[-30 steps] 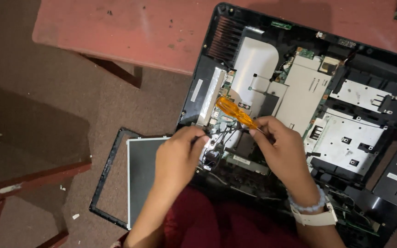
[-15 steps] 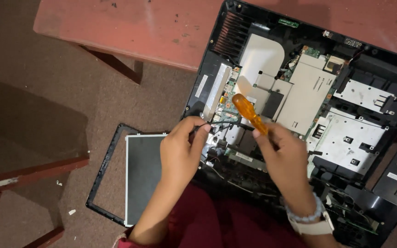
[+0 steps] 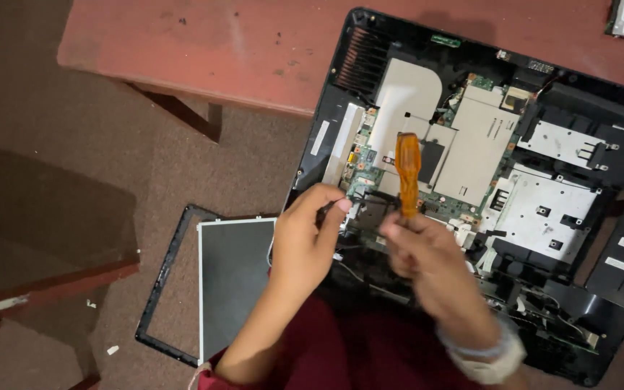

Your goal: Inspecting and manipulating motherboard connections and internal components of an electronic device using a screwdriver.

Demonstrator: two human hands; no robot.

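The screwdriver (image 3: 407, 173), orange-handled, stands upright at the centre of my view, pinched low on its shaft by my right hand (image 3: 431, 263), which is blurred. At nine o'clock from it, my left hand (image 3: 305, 242) has its fingers curled, pinching something small and dark at the edge of the opened computer chassis (image 3: 601, 289); what exactly, I cannot tell. Risk as I judge it: that loose-looking pinch could let the tool slip and gouge the green circuit board (image 3: 370, 177) just beside it. The chassis overhangs the red table (image 3: 204, 50) toward six o'clock, so a hard push could tip it onto the screen panel (image 3: 232, 282) on the floor.
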